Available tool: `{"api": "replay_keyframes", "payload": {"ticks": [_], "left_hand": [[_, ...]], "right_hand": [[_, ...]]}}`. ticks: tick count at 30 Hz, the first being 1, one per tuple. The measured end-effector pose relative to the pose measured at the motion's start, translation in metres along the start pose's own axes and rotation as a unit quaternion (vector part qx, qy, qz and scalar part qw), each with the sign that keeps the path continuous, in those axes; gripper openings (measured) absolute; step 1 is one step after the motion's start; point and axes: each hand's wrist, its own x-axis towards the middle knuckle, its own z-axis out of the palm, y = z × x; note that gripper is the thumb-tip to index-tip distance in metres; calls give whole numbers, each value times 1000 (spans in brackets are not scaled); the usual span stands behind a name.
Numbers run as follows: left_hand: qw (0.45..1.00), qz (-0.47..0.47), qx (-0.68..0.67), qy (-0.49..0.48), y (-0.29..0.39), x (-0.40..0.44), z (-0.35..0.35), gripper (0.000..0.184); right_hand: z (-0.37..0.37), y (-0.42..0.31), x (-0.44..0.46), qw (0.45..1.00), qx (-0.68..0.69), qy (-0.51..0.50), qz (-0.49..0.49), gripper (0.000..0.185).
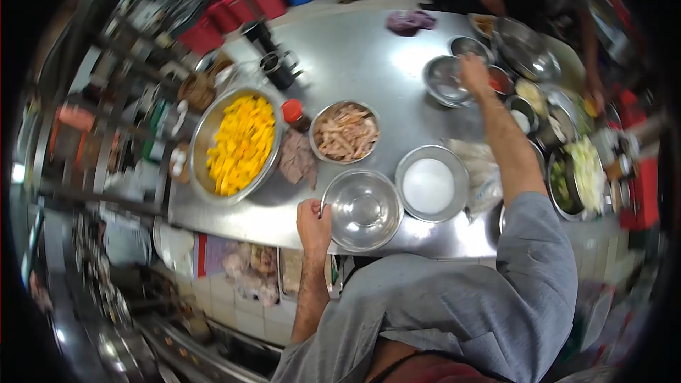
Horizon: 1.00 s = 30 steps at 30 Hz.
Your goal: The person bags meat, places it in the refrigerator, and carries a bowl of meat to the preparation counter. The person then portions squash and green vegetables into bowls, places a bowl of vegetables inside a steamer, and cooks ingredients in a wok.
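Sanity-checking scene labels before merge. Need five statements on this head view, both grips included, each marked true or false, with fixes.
1. The left grip is at the rim of the near shiny bowl. True.
2. Yellow pieces are heaped in the large bowl. True.
3. The right grip is inside that large bowl. False: it is at a far metal bowl, across the table.
4. The pale brown strips lie in the near shiny bowl. False: they are in a separate bowl beyond it.
5. The purple cloth hangs off the table's near edge. False: it lies on top, near the far edge.
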Motion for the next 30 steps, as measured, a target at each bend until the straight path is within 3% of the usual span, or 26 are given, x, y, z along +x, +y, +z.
{"api": "replay_keyframes", "payload": {"ticks": [2,6,10,12,14,16,19,21,24,27,29,30], "left_hand": [[999,-34,-10,2,-8,-9,0,23],[984,-144,-107,3,-10,-25,-8,22],[960,-165,-225,16,-23,-34,-7,21],[958,-183,-219,14,-26,-39,-7,21],[936,-216,-279,17,-22,-42,-7,22],[932,-221,-287,17,-17,-46,-6,23],[929,-231,-288,20,-17,-64,-8,23],[936,-226,-271,14,-21,-75,-9,29],[947,-203,-248,26,-20,-89,-10,29],[943,-214,-252,26,-19,-99,-11,29],[936,-218,-274,28,-25,-110,-12,32],[933,-228,-270,63,-32,-116,-14,32]], "right_hand": [[14,9,13,1000,-21,-7,-17,37],[16,7,36,979,-25,-198,43,39],[6,-31,56,989,-41,-132,62,40],[9,-60,62,977,211,-24,-17,43],[-27,-118,52,890,388,-237,-10,48],[-47,-164,27,860,398,-307,-93,53],[-57,-215,-3,837,427,-284,-193,51],[-69,-239,-24,830,407,-248,-291,65],[-65,-262,-38,871,310,-226,-307,69],[-41,-261,-28,895,374,-165,-178,56],[12,-240,-22,932,302,-38,-198,51],[25,-232,-23,922,339,-76,-173,48]]}}
